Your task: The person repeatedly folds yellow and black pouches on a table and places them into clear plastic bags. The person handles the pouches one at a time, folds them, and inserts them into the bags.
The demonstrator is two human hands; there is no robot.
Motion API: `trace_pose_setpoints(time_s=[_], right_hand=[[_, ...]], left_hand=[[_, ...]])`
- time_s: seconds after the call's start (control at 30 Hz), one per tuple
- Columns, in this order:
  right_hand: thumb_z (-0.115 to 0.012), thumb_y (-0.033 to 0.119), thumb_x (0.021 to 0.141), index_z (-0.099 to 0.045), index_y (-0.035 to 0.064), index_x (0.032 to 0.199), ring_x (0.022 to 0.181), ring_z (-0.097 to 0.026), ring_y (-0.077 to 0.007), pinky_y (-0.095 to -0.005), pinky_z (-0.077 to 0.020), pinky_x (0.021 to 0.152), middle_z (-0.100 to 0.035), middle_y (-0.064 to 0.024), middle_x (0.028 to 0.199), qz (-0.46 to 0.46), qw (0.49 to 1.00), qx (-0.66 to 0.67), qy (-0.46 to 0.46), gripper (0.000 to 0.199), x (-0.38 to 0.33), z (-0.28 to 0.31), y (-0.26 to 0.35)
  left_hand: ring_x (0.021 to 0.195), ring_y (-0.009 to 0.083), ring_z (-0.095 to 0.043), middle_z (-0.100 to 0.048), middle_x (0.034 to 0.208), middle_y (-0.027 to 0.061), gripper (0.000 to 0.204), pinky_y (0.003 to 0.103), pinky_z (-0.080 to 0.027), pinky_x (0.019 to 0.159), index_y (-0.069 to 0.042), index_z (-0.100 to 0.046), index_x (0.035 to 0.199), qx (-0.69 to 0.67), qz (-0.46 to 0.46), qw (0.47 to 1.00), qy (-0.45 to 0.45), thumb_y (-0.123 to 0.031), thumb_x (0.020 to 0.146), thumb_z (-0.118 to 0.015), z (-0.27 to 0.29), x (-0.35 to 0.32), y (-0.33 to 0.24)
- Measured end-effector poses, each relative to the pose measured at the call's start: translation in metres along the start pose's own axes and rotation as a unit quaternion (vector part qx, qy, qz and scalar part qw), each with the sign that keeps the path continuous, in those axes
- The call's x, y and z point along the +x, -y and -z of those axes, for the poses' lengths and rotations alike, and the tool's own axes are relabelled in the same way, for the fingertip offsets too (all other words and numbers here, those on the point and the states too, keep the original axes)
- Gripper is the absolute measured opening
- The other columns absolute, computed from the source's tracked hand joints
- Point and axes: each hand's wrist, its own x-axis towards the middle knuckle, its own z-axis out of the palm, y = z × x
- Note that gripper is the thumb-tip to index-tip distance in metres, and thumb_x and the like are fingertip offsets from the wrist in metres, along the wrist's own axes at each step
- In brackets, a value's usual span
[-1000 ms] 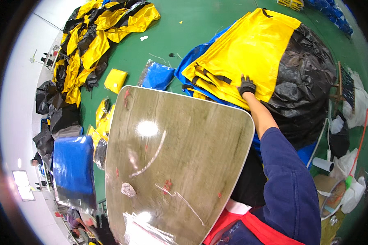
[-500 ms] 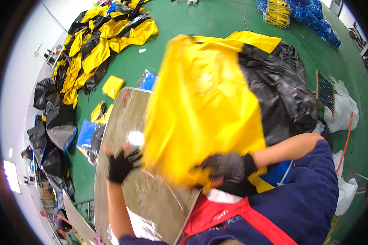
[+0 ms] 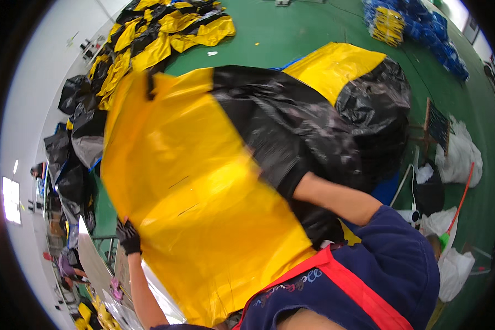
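A large yellow and black plastic sheet [image 3: 203, 192] spreads in front of me, over most of the work table. My left hand [image 3: 128, 237], in a dark glove with bare fingertips, is closed at the sheet's left edge. My right hand [image 3: 285, 175], gloved in black, reaches across onto the sheet where yellow meets black. Motion smears its fingers, and the dark glove blends into the black plastic, so its grip is unclear. Behind the sheet, at the right, lies a heap of the same yellow and black plastic [image 3: 374, 99].
More yellow and black sheets [image 3: 203, 33] lie on the green floor at the far left. Blue bundles [image 3: 440, 33] are at the far right. A small rack-like stool [image 3: 438, 127], white sacks [image 3: 461, 154] and a red stick [image 3: 465, 198] stand to my right.
The yellow part has swung left and been spread down over the table. My left hand, open and apart before, is now at its left edge. My right arm has reached farther forward.
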Motion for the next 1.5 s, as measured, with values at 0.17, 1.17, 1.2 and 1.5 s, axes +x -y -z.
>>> trace_pose_setpoints(time_s=[0.17,1.17,1.2,1.5], right_hand=[[-0.045,0.047,0.091,-0.051,0.0254,0.133,0.133,-0.032,-0.0389,-0.0515,-0.0210,0.110,-0.036,-0.0120,0.146,-0.139,0.952,-0.043,0.268,0.048,0.012,-0.026,-0.097],[-0.068,0.009,0.080,-0.048,0.0029,0.124,0.108,-0.056,-0.0246,-0.0325,-0.0461,0.090,-0.054,-0.0168,0.118,0.331,0.889,0.308,-0.072,0.048,0.183,0.026,0.038],[-0.066,0.015,0.082,-0.050,0.0059,0.125,0.106,-0.057,-0.0263,-0.0338,-0.0458,0.090,-0.056,-0.0170,0.115,0.336,0.893,0.287,0.089,0.046,0.150,0.028,0.024],[-0.061,0.016,0.070,-0.054,0.0349,0.126,0.060,-0.058,-0.0289,-0.0391,-0.0471,0.054,-0.055,-0.0084,0.063,0.440,0.839,0.087,0.309,0.059,0.011,-0.001,-0.077]], left_hand=[[0.091,0.0449,-0.059,-0.064,0.098,0.0254,0.032,0.048,-0.048,0.075,-0.004,-0.057,0.116,0.012,0.165,0.981,0.101,-0.024,0.095,-0.045,0.028,-0.081,0.038],[0.140,0.0375,-0.018,-0.025,0.151,0.0148,0.092,0.058,-0.006,0.110,-0.021,-0.034,0.144,-0.029,-0.176,0.925,0.334,-0.072,0.072,-0.056,-0.101,-0.039,-0.240],[0.138,0.0371,-0.020,-0.027,0.149,0.0149,0.089,0.057,-0.009,0.110,-0.019,-0.035,0.143,-0.028,-0.176,0.924,0.339,-0.069,0.073,-0.056,-0.099,-0.039,-0.239],[0.122,0.0330,-0.044,-0.048,0.132,0.0163,0.060,0.044,-0.032,0.102,-0.006,-0.047,0.130,0.048,0.023,0.924,0.378,-0.043,0.084,-0.058,-0.020,-0.197,0.109]])
